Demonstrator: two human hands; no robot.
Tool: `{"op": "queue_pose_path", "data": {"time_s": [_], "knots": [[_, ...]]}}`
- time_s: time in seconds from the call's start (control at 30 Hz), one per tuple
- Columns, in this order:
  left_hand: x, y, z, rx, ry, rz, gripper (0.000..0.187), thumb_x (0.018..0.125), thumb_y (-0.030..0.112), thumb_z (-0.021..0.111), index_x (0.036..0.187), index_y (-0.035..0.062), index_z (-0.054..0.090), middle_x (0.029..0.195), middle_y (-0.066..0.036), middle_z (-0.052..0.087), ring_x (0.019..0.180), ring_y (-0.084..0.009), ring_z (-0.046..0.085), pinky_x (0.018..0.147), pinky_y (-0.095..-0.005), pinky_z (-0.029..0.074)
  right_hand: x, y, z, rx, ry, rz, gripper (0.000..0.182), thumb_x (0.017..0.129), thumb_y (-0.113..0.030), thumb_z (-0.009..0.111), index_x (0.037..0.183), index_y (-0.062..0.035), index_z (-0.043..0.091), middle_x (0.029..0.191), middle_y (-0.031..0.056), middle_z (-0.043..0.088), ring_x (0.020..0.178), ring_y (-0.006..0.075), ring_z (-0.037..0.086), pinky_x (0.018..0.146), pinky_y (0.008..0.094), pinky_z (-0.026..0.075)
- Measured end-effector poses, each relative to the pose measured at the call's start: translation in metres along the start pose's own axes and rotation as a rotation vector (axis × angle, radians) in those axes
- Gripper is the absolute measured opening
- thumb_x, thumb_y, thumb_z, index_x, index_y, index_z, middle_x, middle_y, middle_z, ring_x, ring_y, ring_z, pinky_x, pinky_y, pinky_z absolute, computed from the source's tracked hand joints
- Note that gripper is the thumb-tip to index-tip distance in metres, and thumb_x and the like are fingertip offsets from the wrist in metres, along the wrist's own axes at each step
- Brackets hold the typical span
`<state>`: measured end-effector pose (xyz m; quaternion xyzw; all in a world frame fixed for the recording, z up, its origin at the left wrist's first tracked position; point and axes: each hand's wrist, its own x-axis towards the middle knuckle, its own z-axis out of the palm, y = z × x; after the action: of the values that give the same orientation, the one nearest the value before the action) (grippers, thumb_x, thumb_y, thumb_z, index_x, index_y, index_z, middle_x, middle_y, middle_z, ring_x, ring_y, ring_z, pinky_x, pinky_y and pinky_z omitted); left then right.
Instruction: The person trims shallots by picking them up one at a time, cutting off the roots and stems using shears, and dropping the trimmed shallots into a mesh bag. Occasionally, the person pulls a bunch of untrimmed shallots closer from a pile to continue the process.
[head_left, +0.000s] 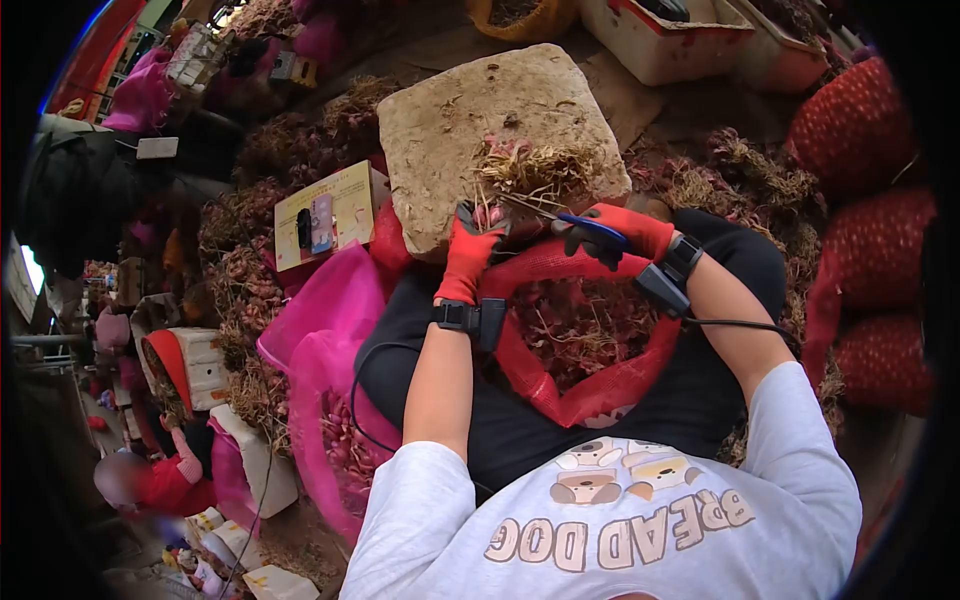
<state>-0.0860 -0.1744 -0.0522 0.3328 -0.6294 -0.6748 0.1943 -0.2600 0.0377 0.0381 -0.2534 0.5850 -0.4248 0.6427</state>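
My left hand [468, 255], in a red glove with dark fingertips, is closed around a small bunch of shallots [487, 216] with dry stems. In my right hand [635, 232], also gloved in red, is a pair of scissors [597, 229] with blue handles. The blades point left toward the stems just above my left hand; whether they touch cannot be made out. Beyond both hands stands a pale, dirt-covered block [440, 125] with dry trimmings [545, 168] on top. Below the hands, between my legs, a red mesh bag [522, 365] lies open around reddish bulbs [580, 325].
To the left are a pink mesh bag [325, 345] and a yellow box [350, 195] with a phone [321, 223] on it. Full red sacks [875, 240] stack at right. Foam boxes [670, 45] stand behind. Another person [180, 485] sits at lower left.
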Motion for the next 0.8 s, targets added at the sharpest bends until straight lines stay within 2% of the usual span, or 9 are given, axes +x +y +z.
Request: {"op": "queue_pose_path", "data": {"time_s": [0.1,0.13,0.23,0.3,0.4,0.53,0.6,0.67,0.8], "knots": [[0.001,-0.004,0.000,0.098,0.016,0.153,0.071,0.067,0.001,0.077,0.128,0.0005,0.041,0.112,-0.011,0.059,0.097,-0.0176,0.057,0.079,-0.0286,0.049,-0.008,-0.001,0.001,-0.115,-0.066,-0.194,0.039,0.088,-0.037,0.060,0.109,-0.0044,0.064,0.064,0.0018,0.057,0.045,0.0082,0.052,0.037,0.0242,0.042],[0.001,-0.007,-0.001,0.140,0.029,0.095,0.071,0.067,0.001,0.077,0.129,0.0001,0.041,0.114,-0.012,0.058,0.098,-0.0183,0.057,0.080,-0.0290,0.049,-0.011,-0.003,0.002,-0.158,-0.075,-0.294,0.037,0.089,-0.033,0.059,0.113,-0.0056,0.062,0.066,0.0012,0.058,0.046,0.0076,0.052,0.038,0.0238,0.042],[-0.010,0.015,0.005,0.201,0.067,0.025,0.072,0.068,0.001,0.077,0.129,-0.0008,0.041,0.118,-0.012,0.057,0.100,-0.0197,0.057,0.083,-0.0301,0.048,-0.013,-0.024,0.010,-0.013,0.015,0.038,0.036,0.090,-0.030,0.058,0.118,-0.0073,0.061,0.072,0.0040,0.063,0.045,0.0072,0.051,0.036,0.0242,0.042],[-0.007,0.001,0.007,0.165,0.083,0.116,0.069,0.068,0.001,0.076,0.128,-0.0011,0.042,0.122,-0.012,0.055,0.100,-0.0200,0.057,0.085,-0.0303,0.048,-0.008,-0.020,0.008,-0.037,-0.016,-0.039,0.035,0.091,-0.028,0.057,0.118,-0.0072,0.061,0.074,0.0051,0.064,0.047,0.0072,0.052,0.036,0.0242,0.042],[-0.001,-0.013,0.003,0.084,0.042,0.074,0.081,0.066,-0.004,0.076,0.136,-0.0004,0.035,0.120,-0.013,0.055,0.106,-0.0191,0.055,0.091,-0.0291,0.045,0.008,-0.011,-0.003,-0.086,-0.054,-0.069,0.034,0.090,-0.027,0.057,0.117,-0.0069,0.062,0.076,0.0066,0.064,0.049,0.0070,0.052,0.035,0.0244,0.041],[0.010,-0.018,-0.003,-0.357,-0.137,-0.040,0.053,0.078,0.007,0.070,0.125,0.0022,0.047,0.111,-0.008,0.057,0.101,-0.0190,0.057,0.087,-0.0328,0.049,0.022,-0.012,-0.008,-0.449,0.131,-0.055,0.039,0.089,-0.033,0.057,0.120,-0.0102,0.061,0.066,0.0079,0.061,0.049,0.0137,0.054,0.043,0.0321,0.042],[-0.001,0.018,0.002,-0.467,-0.184,-0.136,0.038,0.084,0.013,0.066,0.117,0.0040,0.051,0.101,-0.007,0.057,0.091,-0.0196,0.060,0.082,-0.0396,0.053,0.041,0.012,-0.009,-0.949,0.465,-0.669,0.040,0.088,-0.035,0.059,0.118,-0.0077,0.062,0.063,0.0090,0.058,0.049,0.0150,0.054,0.045,0.0335,0.043],[0.003,0.020,-0.001,-0.703,-0.173,-0.233,0.028,0.087,0.020,0.064,0.109,0.0059,0.054,0.095,-0.006,0.058,0.085,-0.0209,0.060,0.080,-0.0406,0.053,0.057,0.027,-0.011,-0.977,0.627,-0.775,0.041,0.087,-0.036,0.061,0.117,-0.0077,0.063,0.062,0.0092,0.057,0.048,0.0153,0.054,0.045,0.0337,0.042],[0.005,0.019,-0.009,-0.824,-0.124,-0.376,0.017,0.089,0.022,0.062,0.097,0.0073,0.057,0.084,-0.005,0.058,0.079,-0.0230,0.059,0.077,-0.0420,0.054,0.047,0.003,-0.011,-0.265,0.273,-0.179,0.042,0.085,-0.036,0.062,0.120,-0.0120,0.062,0.065,0.0077,0.057,0.046,0.0136,0.052,0.039,0.0302,0.041]]}}
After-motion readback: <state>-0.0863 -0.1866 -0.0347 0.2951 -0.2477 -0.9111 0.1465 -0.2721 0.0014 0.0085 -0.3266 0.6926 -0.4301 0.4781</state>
